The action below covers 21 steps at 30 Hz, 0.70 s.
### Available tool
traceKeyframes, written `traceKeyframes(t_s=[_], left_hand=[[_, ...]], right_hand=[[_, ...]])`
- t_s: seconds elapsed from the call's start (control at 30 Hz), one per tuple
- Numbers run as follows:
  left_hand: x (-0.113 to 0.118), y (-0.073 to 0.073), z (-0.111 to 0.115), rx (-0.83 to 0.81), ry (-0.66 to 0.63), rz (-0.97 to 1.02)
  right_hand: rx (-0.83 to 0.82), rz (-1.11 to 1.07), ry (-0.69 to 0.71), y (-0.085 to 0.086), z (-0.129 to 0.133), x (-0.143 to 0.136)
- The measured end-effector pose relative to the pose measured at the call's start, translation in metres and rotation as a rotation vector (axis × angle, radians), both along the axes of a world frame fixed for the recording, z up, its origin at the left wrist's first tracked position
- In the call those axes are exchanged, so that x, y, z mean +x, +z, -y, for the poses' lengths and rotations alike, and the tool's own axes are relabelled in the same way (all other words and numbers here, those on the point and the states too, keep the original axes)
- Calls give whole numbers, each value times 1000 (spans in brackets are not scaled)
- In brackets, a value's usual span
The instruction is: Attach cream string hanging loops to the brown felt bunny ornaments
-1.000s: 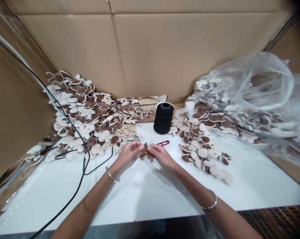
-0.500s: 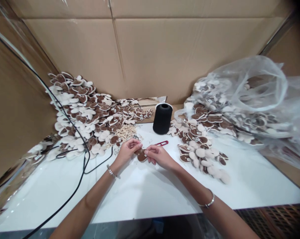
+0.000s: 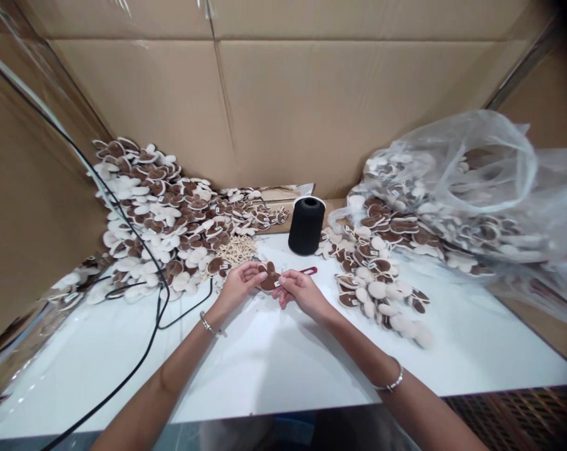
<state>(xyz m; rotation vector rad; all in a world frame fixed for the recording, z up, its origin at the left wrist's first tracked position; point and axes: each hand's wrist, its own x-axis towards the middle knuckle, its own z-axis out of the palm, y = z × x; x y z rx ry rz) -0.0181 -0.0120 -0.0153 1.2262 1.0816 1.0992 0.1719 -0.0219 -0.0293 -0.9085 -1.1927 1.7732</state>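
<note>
Between my two hands is a brown plush piece (image 3: 270, 279) with rounded ears and a small white tag. My left hand (image 3: 242, 283) pinches its left edge with thumb and fingers. On the other side, my right hand (image 3: 298, 292) has thumb and fingertips closed on the piece near the tag. A red-handled tool (image 3: 308, 270) lies just behind my right hand, partly covered by it. A black thread cone (image 3: 306, 227) stands upright behind the hands. Small beige pieces (image 3: 237, 250) are heaped behind my left hand.
A large pile of brown and white plush pieces (image 3: 142, 207) fills the left back. More plush pieces (image 3: 379, 285) lie at right, beside a clear plastic bag (image 3: 490, 169). A black cable (image 3: 146, 357) crosses the left side. Cardboard walls (image 3: 302, 106) enclose the white table (image 3: 311, 376).
The brown piece has turned in my hands; its ears now point up and the white tag shows at the lower right. Both hands have stayed nearly in place.
</note>
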Motion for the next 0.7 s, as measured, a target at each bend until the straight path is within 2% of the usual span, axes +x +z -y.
traceKeyframes(t_s=[0.17,0.4,0.6,0.7], left_hand=[[0,3,4,18,16,-142],[-5,0,7,344,-118,-590],[-21,-8,-4,506,-189,-809],[-31,-12,-12,566,-131,-917]], right_hand=[[-2,35,-40,-1,-3,3],[-3,95,-116,-7,-9,8],[8,82,-110,-5,-7,8],[-12,105,-114,-6,-7,7]])
